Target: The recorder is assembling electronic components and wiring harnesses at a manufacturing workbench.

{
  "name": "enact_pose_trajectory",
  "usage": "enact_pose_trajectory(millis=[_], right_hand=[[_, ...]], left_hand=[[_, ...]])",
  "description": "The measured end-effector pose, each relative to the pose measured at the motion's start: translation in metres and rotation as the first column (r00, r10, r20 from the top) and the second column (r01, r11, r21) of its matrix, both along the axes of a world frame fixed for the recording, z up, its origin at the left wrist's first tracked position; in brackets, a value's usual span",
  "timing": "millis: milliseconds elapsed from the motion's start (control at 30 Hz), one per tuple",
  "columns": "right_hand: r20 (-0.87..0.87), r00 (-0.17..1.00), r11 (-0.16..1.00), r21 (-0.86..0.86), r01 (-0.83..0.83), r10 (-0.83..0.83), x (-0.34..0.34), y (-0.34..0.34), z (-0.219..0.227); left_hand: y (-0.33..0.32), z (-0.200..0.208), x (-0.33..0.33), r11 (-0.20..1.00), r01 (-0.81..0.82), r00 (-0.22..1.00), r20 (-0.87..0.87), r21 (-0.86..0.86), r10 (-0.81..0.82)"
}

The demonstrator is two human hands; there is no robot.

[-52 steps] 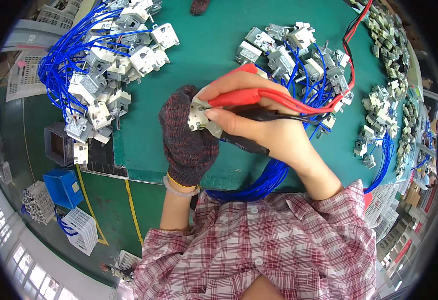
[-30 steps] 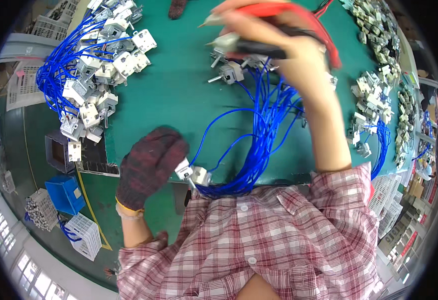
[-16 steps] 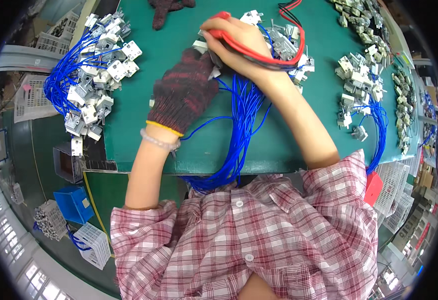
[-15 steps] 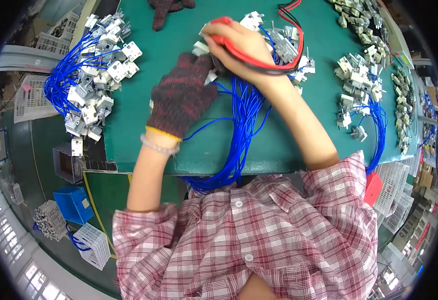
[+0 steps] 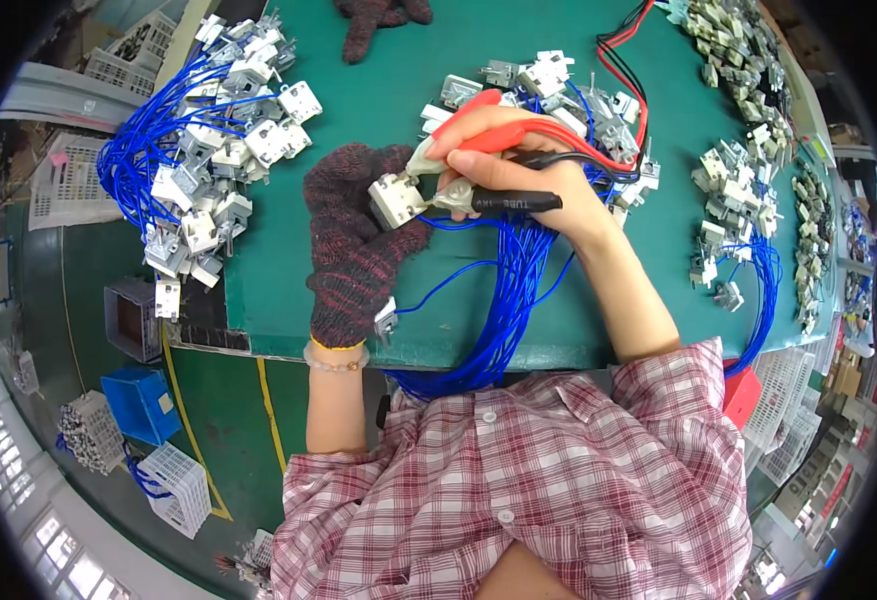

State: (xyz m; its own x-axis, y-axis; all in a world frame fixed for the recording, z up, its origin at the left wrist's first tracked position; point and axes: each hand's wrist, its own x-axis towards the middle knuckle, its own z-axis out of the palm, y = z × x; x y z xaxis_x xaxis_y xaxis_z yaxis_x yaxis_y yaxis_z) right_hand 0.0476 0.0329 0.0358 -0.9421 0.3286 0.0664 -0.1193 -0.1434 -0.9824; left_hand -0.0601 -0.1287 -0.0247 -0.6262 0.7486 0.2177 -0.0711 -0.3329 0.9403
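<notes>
In a dark knitted glove, my left hand (image 5: 359,235) is closed on a small white-and-metal connector block (image 5: 398,201) with a blue wire at its side. My bare right hand (image 5: 509,175) grips a pair of test leads, one red (image 5: 519,132) and one black (image 5: 519,201). Their pale, whitish tips meet the connector block at its top and right side; whether metal touches metal inside them cannot be made out. Below my right hand runs a thick bundle of blue wires (image 5: 519,270) that hangs over the table edge. Another connector (image 5: 386,317) lies beside my left wrist.
Piles of white connectors with blue wires lie at left (image 5: 199,180), behind my right hand (image 5: 549,75) and at right (image 5: 729,190). A spare dark glove (image 5: 374,25) rests on the green table (image 5: 289,250). A blue bin (image 5: 141,405) stands on the floor.
My left hand has turned and now shows the connector block in its fingers. My right hand has shifted down and right, with both lead tips against the block. The whole view has shifted slightly.
</notes>
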Motion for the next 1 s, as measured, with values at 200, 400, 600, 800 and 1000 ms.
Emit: enact_pose_trajectory(millis=[200, 400, 600, 800, 1000], right_hand=[[-0.015, 0.999, 0.996, 0.08, -0.031, 0.033, -0.002, 0.003, -0.004], [0.046, 0.998, 0.998, 0.036, -0.05, 0.048, -0.003, 0.003, -0.003], [-0.034, 0.999, 0.995, 0.102, -0.021, 0.024, -0.002, -0.002, -0.005], [-0.049, 0.999, 0.977, 0.214, 0.02, -0.01, -0.004, -0.006, -0.013], [0.123, 0.992, 0.979, 0.199, -0.045, 0.02, 0.0, -0.008, -0.003]], left_hand=[[0.002, 0.01, 0.0, 0.999, 0.051, 0.992, 0.113, -0.012, -0.049], [0.001, 0.009, 0.001, 0.997, 0.014, 0.999, 0.036, -0.073, -0.012], [0.0, 0.01, 0.003, 0.995, -0.022, 0.997, -0.079, -0.094, 0.015], [-0.001, 0.007, 0.003, 0.991, -0.034, 0.996, -0.089, -0.128, 0.023], [-0.001, 0.01, 0.006, 0.976, -0.069, 0.991, -0.124, -0.207, 0.044]])
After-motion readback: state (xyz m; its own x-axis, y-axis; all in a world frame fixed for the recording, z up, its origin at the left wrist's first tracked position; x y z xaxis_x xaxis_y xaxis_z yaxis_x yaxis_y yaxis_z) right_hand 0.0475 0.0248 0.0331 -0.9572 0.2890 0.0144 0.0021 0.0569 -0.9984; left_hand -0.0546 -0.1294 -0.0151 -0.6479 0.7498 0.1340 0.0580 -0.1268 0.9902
